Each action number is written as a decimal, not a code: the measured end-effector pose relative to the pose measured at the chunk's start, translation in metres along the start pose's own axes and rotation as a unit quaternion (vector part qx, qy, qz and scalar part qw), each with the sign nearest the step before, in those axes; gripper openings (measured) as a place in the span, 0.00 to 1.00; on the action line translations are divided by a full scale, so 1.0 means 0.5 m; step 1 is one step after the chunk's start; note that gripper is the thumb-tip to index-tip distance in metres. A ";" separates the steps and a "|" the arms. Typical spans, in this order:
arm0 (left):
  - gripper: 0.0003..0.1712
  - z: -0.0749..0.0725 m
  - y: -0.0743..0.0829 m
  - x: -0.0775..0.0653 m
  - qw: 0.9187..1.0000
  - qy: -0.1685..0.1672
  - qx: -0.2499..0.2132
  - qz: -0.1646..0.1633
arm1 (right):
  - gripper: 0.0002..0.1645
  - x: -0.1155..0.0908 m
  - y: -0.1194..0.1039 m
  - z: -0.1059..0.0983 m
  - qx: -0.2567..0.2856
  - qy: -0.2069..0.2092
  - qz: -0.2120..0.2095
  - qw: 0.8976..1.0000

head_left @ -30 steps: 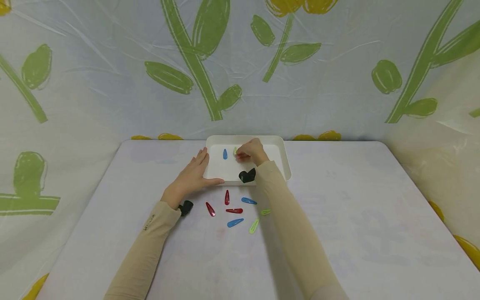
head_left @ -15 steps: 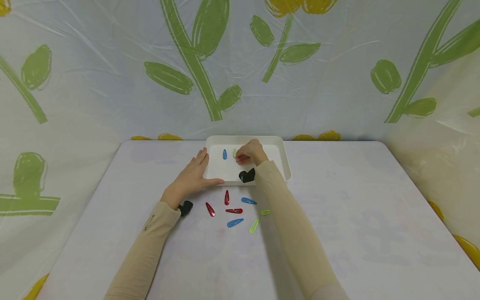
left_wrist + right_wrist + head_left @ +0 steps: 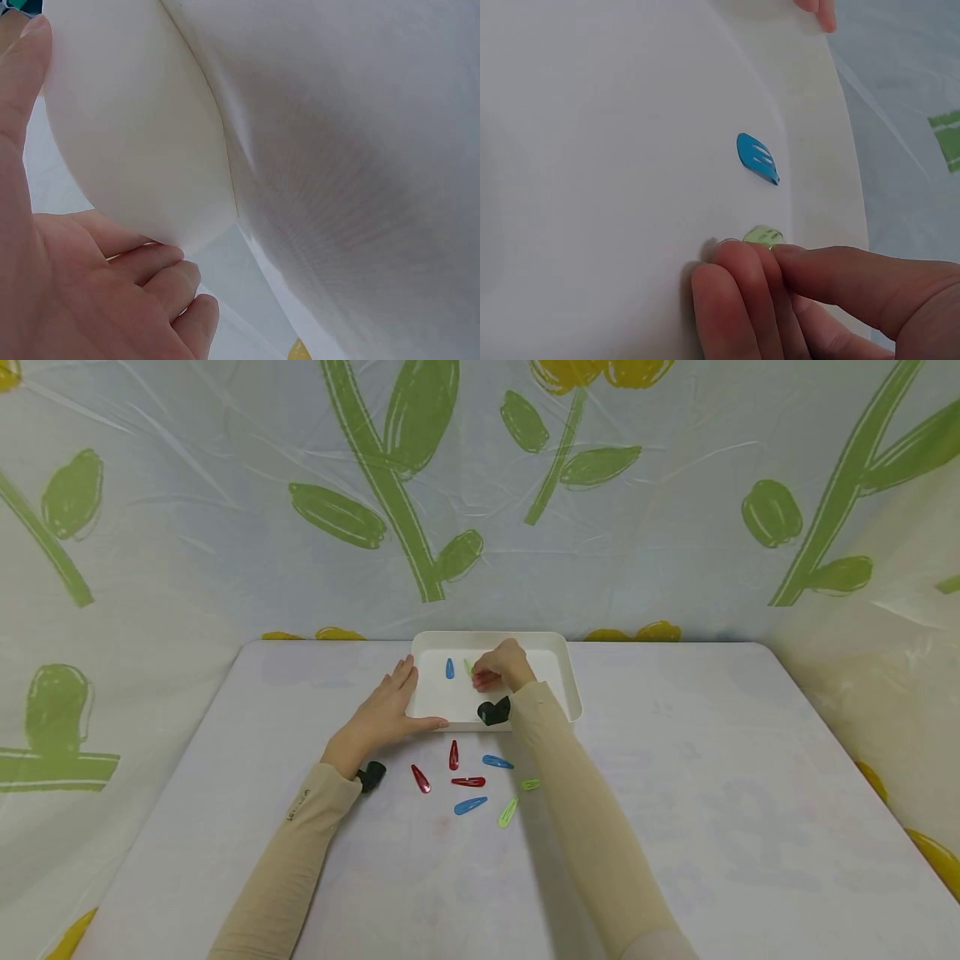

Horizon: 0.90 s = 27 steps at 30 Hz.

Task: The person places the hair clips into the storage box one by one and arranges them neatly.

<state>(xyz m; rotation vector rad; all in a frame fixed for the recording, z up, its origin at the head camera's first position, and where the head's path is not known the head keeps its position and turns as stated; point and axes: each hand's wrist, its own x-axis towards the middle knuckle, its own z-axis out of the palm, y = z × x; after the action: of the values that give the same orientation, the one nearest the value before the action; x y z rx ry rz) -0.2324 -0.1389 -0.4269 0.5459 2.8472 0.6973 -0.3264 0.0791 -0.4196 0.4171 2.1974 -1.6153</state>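
Note:
A white tray (image 3: 517, 717) stands at the far side of the table. My left hand (image 3: 384, 708) spans its near left corner, thumb along the near wall and fingers at the left side; in the left wrist view the fingertips (image 3: 169, 255) touch its wall. Inside the tray, my right hand (image 3: 501, 665) pinches a light green snap hair clip (image 3: 765, 235) between thumb and finger, low over the tray floor. Part of this clip is hidden by the fingers. A blue hair clip (image 3: 450, 668) lies left of it in the tray.
In front of the tray lie several loose hair clips: red ones (image 3: 468, 782), blue ones (image 3: 471, 806) and green ones (image 3: 508, 812). The right sleeve (image 3: 577, 793) passes close beside one green clip. A leaf-patterned curtain (image 3: 600, 552) hangs behind the table.
The pinched green clip has turned slightly, its visible end tipping to the left. Both arms, the tray and the loose clips stay where they were.

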 end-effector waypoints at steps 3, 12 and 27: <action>0.68 -0.001 0.001 -0.001 1.000 0.001 -0.001 0.001 | 0.05 0.004 0.003 0.000 -0.002 -0.003 0.006 1.000; 0.68 0.000 0.001 -0.002 1.000 0.000 -0.003 -0.001 | 0.05 -0.004 0.005 -0.005 0.019 -0.010 0.016 1.000; 0.67 0.002 0.001 -0.002 1.000 0.000 -0.002 0.000 | 0.12 -0.038 -0.005 -0.012 0.021 -0.021 0.031 0.999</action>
<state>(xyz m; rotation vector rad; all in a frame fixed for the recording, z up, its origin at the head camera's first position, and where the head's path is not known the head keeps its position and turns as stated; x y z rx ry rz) -0.2312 -0.1386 -0.4274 0.5442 2.8449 0.7029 -0.3112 0.0837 -0.4071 0.4552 2.1015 -1.6248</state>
